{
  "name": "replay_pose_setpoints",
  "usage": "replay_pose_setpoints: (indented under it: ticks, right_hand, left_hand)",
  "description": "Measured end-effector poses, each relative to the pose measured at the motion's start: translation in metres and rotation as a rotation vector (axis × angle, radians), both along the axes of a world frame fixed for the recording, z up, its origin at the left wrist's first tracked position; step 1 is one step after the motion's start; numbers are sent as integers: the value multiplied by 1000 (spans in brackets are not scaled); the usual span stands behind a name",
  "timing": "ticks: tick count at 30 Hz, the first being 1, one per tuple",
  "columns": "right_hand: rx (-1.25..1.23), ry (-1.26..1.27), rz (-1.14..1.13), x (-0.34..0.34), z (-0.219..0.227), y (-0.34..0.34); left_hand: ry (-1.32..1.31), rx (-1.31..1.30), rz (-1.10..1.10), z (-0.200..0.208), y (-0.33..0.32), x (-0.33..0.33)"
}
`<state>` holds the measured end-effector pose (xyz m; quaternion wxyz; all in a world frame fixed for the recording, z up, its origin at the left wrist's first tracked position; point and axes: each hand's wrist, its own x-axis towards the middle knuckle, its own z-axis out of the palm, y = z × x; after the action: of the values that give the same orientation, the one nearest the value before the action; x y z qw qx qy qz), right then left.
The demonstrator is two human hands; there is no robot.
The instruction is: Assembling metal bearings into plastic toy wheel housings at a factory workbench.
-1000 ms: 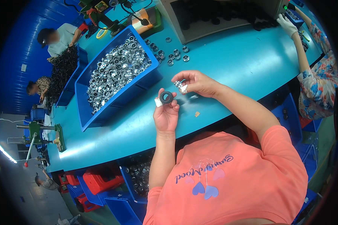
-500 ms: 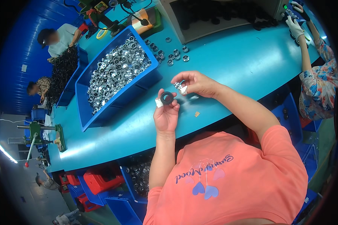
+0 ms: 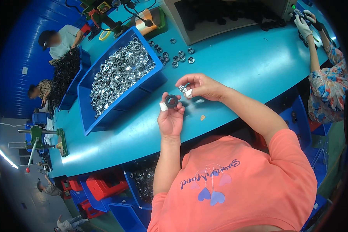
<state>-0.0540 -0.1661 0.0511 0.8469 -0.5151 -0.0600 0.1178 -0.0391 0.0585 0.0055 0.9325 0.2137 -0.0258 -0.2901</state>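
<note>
Landmark: long blue plastic bin, heaped with shiny silver round metal parts. Left hand, just right of the bin, pinches a black round ring between thumb and fingers, hole facing up. Right hand, farther right of the bin, has fingers curled narrow around small silver metal pieces; exact count can't tell. White covers on both thumbs. Ring and silver pieces are apart, not joined, so this piece looks mid-work; bin heap suggests plenty left. Loose silver-and-black round pieces sit off the bin's upper right end; finished or not, can't tell. Around: turquoise tabletop under the bin; tan scrap right of the bin, below the hands; pale box-shaped housing with dark round pieces, beyond the bin to the upper right; co-worker's white-gloved hand well right of the bin; green lever press lower left of it. Main obstruction: the bin's wall, near the left hand.
</note>
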Motion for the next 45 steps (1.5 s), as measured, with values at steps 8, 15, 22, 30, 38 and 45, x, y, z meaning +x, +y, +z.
replay_pose_setpoints:
  ticks: [8, 15, 22, 30, 38, 45]
  right_hand:
    - [-9, -14, -6, 0, -1, 0]
    - [-33, -8, 25, -2, 5, 1]
    - [-42, -18, 1, -3, 6, 3]
    - [-62, -1, -2, -2, 5, 2]
    - [-66, 6, -12, -1, 2, 2]
    - [-70, -4, -13, 0, 0, 2]
  left_hand:
    - [-2, 44, 27, 3, -1, -2]
    - [-10, 38, 24, 1, 0, -1]
    - [-115, 91, 73, 3, -2, -2]
    - [-323, 526, 339, 9, -14, -9]
    - [-515, 792, 480, 16, -23, -20]
    - [-640, 886, 540, 16, -23, -22]
